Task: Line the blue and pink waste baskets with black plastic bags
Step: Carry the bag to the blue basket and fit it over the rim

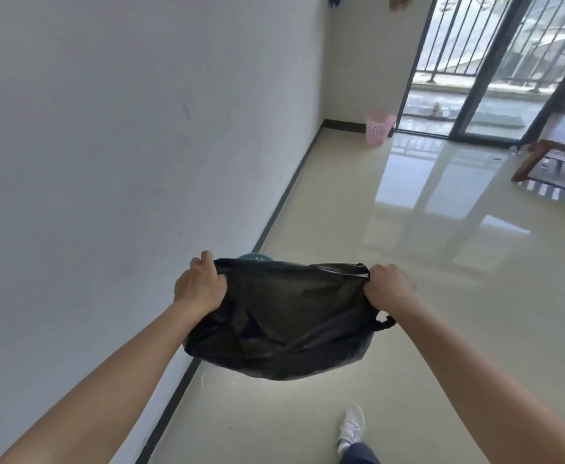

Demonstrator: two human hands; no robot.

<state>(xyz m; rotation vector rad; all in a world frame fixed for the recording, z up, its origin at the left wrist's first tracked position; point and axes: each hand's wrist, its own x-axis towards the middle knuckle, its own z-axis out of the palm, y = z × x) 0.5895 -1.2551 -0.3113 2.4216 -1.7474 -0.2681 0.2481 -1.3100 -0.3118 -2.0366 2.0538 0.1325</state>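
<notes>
A black plastic bag (284,319) hangs stretched between both hands in front of me, its mouth pulled wide. My left hand (199,284) grips the bag's left edge and my right hand (388,286) grips its right edge. Just behind the bag's top edge a sliver of the blue waste basket (254,258) shows by the wall; the rest of it is hidden by the bag. The pink waste basket (379,127) stands far off in the corner beside the glass door, with no bag visible in it.
A white wall (124,145) with a dark baseboard runs along my left. Glossy beige floor tiles (425,249) stretch ahead. A wooden furniture frame (555,162) stands at the far right. My white shoe (351,426) is on the floor below the bag.
</notes>
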